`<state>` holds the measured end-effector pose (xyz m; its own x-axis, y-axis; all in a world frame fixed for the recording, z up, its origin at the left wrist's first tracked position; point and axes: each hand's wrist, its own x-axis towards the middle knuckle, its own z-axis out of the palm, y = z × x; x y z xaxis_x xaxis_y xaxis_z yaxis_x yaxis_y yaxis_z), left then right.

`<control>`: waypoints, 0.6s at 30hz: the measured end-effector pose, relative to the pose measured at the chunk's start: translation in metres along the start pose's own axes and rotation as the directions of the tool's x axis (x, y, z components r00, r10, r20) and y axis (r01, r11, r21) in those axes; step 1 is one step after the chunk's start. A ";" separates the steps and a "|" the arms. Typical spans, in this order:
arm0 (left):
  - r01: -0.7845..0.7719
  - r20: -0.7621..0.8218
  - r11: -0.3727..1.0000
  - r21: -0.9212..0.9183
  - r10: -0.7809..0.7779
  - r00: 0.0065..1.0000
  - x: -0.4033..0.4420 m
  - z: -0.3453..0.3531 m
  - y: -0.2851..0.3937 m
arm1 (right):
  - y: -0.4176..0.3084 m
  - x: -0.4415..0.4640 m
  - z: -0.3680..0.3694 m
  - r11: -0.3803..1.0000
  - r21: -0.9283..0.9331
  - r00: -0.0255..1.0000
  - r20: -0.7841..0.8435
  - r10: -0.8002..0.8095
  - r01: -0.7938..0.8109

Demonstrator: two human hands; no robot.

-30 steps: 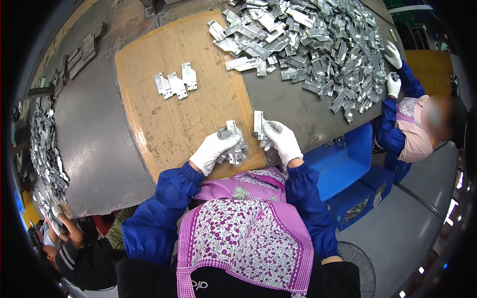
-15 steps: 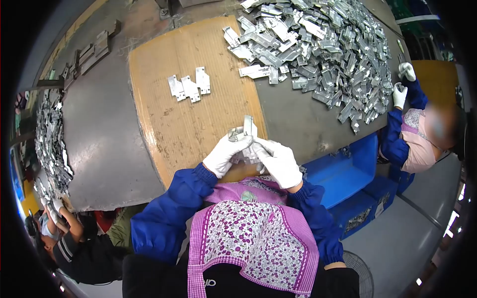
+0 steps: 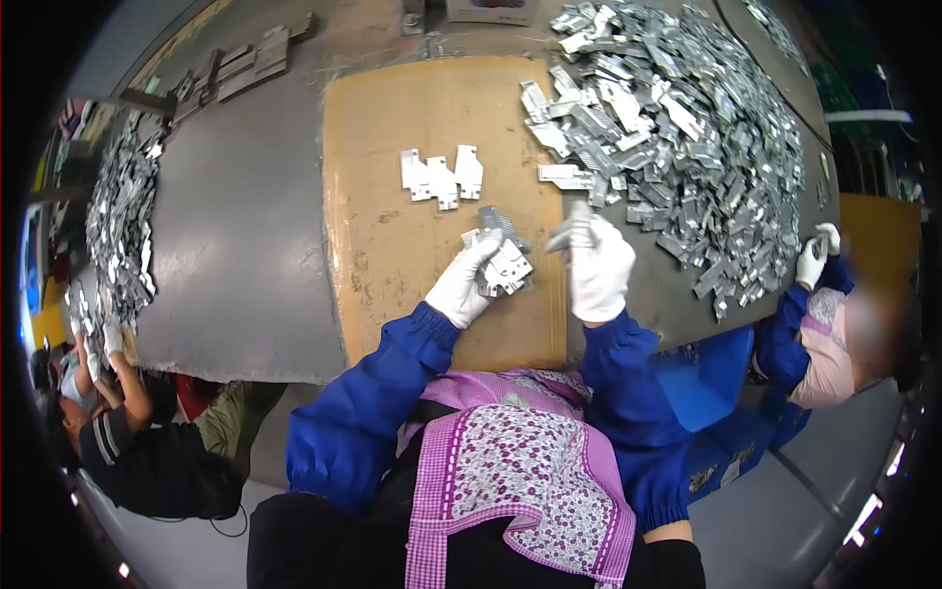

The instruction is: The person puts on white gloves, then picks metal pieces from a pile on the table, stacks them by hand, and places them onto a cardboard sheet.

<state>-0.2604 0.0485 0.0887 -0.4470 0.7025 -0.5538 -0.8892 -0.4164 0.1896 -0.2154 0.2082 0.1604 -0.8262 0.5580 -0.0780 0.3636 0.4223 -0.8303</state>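
Several flat silver metal plates [image 3: 508, 267] with small holes are gathered in my white-gloved left hand [image 3: 461, 288], its thumb pressed over them above the cardboard. To the right, my right hand [image 3: 601, 267], also gloved, is off the plates with fingers apart and slightly blurred; I see nothing in it. It is over the cardboard's right edge, just below the near side of a big heap of similar metal plates [image 3: 677, 147]. Farther up the cardboard, three stepped plates [image 3: 443, 181] lie side by side.
A brown cardboard sheet [image 3: 378, 285] covers part of the grey table [image 3: 240, 245]. Long metal bars [image 3: 257, 65] lie at the back left, and another heap of parts [image 3: 126, 216] at the far left. A blue bin [image 3: 702, 378] stands below the right edge. Co-workers sit at both sides.
My right hand has let go of the plates and moved right and up towards the heap. My left hand keeps the plates and is now farther forward over the cardboard. The view has shifted.
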 end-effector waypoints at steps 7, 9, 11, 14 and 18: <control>0.152 0.102 0.959 0.238 -0.181 0.978 -0.006 0.002 -0.013 | 0.061 0.054 0.014 0.710 -0.580 0.900 0.101 -0.423 0.399; 0.176 0.114 0.947 0.268 -0.212 0.970 -0.011 -0.001 -0.020 | 0.058 0.063 0.016 0.674 -0.617 0.906 0.173 -0.386 0.405; 0.173 0.124 0.945 0.279 -0.214 0.969 -0.015 -0.006 -0.025 | 0.054 0.070 0.019 0.623 -0.661 0.906 0.256 -0.337 0.418; 0.183 0.136 0.948 0.260 -0.224 0.965 -0.018 -0.011 -0.028 | 0.059 0.071 0.019 0.556 -0.675 0.873 0.329 -0.361 0.485; 0.129 0.095 0.957 0.260 -0.158 0.983 -0.028 -0.001 -0.018 | 0.060 0.041 0.005 0.981 -0.003 0.928 0.324 0.185 -0.195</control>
<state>-0.2320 0.0358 0.0999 -0.3082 0.8110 -0.4973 -0.9339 -0.1583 0.3206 -0.2298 0.2531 0.1044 -0.8385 0.3645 -0.4051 0.5190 0.3078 -0.7974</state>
